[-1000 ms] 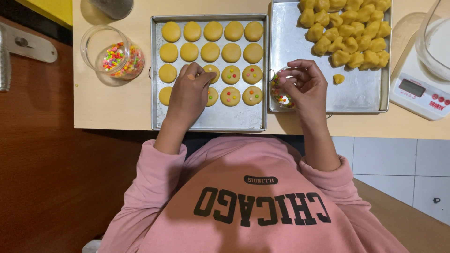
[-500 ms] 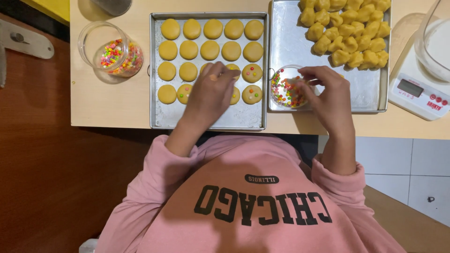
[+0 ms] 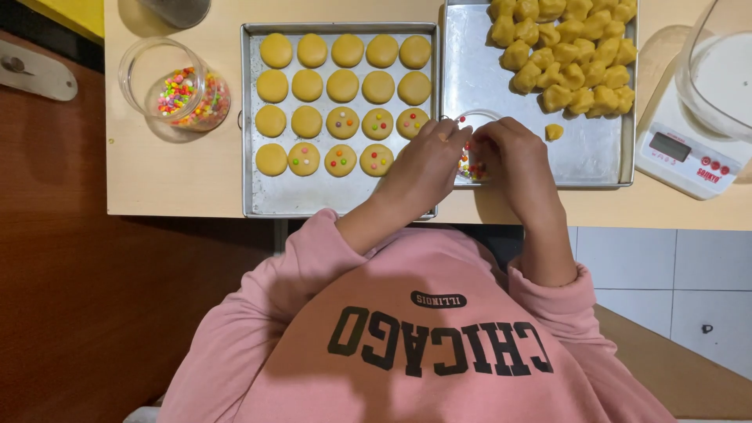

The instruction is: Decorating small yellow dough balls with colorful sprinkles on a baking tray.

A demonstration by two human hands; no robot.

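Fingers of left hand point(image 3: 423, 160) and right hand point(image 3: 513, 157) pinched together over small sprinkle dish point(image 3: 472, 166).

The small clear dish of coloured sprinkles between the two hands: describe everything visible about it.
The small clear dish is a shallow round container, seemingly glass or clear plastic, holding sprinkles in red, yellow, green and white. It sits upright on the right baking tray, at its bare near-left corner, apart from the heap of dough lumps. Only part of its rim and contents show: the left hand covers its left side with fingertips at the rim, and the right hand covers its right side. Whether either hand grips it cannot be told.
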